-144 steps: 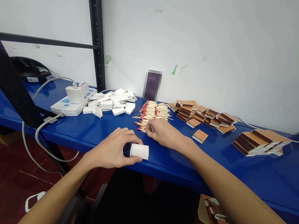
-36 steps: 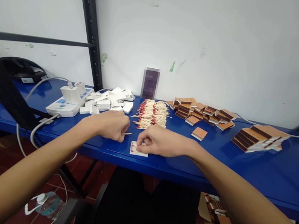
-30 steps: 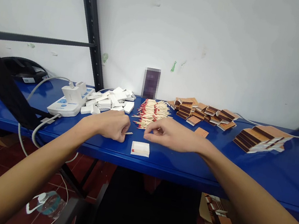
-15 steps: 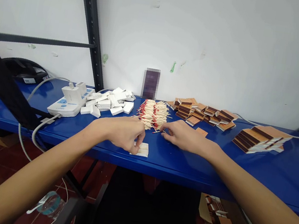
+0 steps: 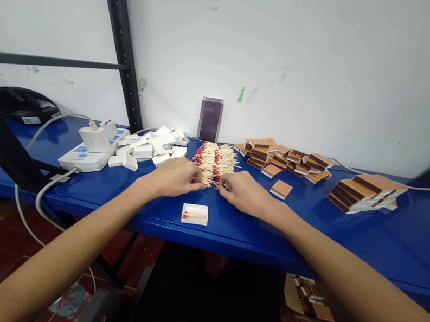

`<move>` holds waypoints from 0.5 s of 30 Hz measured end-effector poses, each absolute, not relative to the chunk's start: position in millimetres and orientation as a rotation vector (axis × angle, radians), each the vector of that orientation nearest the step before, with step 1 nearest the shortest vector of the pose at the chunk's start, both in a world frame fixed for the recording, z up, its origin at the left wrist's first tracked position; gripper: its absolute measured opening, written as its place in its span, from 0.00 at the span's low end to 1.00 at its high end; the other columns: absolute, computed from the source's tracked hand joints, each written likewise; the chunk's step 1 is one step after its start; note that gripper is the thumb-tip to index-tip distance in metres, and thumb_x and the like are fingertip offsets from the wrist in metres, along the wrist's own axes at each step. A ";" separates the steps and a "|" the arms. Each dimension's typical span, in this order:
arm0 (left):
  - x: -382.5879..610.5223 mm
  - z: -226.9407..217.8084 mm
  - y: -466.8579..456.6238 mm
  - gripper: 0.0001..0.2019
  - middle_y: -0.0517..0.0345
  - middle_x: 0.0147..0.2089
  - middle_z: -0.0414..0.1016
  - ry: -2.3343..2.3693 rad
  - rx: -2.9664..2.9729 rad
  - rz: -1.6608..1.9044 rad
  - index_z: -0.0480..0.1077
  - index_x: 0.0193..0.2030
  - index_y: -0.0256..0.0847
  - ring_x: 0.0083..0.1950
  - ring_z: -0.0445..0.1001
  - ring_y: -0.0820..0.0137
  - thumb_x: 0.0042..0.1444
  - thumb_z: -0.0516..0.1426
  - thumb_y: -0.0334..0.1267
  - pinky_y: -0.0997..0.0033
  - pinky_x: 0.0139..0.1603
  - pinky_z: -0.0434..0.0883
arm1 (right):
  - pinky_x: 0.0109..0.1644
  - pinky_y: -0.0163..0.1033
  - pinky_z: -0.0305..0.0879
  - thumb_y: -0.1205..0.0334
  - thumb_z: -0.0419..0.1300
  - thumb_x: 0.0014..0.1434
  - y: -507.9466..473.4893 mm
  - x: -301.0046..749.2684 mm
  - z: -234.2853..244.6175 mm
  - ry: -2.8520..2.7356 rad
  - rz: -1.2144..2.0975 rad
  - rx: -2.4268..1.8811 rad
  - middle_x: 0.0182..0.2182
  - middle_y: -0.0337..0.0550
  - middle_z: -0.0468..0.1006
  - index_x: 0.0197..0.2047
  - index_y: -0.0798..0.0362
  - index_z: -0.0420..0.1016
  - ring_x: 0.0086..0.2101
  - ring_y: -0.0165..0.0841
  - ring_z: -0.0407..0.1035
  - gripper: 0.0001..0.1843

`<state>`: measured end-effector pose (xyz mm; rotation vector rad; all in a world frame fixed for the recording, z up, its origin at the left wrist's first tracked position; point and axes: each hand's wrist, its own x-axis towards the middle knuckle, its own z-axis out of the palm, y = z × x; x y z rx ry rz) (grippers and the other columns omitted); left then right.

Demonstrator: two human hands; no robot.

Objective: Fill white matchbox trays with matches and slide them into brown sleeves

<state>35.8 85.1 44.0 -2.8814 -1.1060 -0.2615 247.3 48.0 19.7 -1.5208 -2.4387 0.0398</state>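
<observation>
A heap of red-tipped matches [image 5: 221, 161] lies in rows near the wall. At the front left of this heap my left hand [image 5: 179, 178] has its fingers closed in a pinch; what they hold, if anything, is hidden. My right hand [image 5: 241, 190] pinches at the front right of the same heap, with red match heads showing at its fingertips. Just in front of both hands sits a small white matchbox tray [image 5: 196, 208], untouched, with a few matches inside it.
White matchbox trays [image 5: 147, 145] are piled left, beside a power strip [image 5: 86, 156] with cables. Brown matchbox sleeves [image 5: 266, 153] are heaped right, one sleeve [image 5: 281, 188] apart, others stacked [image 5: 366, 192] farther right. A black rack post [image 5: 122, 41] stands left. A cardboard box [image 5: 293, 299] lies below.
My left hand has left the white tray and moved up to the matches, uncovering the matches in the tray. My right hand has closed in a pinch at the heap. The view has shifted slightly.
</observation>
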 end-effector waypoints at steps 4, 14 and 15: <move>42.5 35.8 85.5 0.15 0.51 0.29 0.77 -1.151 -2.780 -0.280 0.76 0.30 0.39 0.32 0.72 0.65 0.59 0.55 0.47 0.70 0.31 0.58 | 0.33 0.35 0.53 0.65 0.54 0.62 43.9 256.9 23.7 -2.450 0.076 -1.523 0.28 0.44 0.78 0.35 0.56 0.77 0.28 0.31 0.67 0.10; 42.0 32.9 83.0 0.12 0.50 0.30 0.78 -1.161 -2.765 -0.311 0.78 0.32 0.39 0.32 0.73 0.64 0.56 0.53 0.37 0.69 0.30 0.59 | 0.32 0.34 0.53 0.63 0.54 0.63 45.5 272.6 24.8 -2.526 0.135 -1.363 0.26 0.42 0.75 0.39 0.55 0.77 0.25 0.30 0.63 0.11; 41.8 32.7 82.9 0.11 0.50 0.30 0.78 -1.164 -2.766 -0.309 0.78 0.32 0.39 0.32 0.73 0.64 0.56 0.53 0.37 0.69 0.30 0.59 | 0.32 0.34 0.53 0.63 0.53 0.63 45.3 272.1 25.3 -2.528 0.148 -1.357 0.26 0.41 0.74 0.39 0.55 0.77 0.25 0.30 0.63 0.11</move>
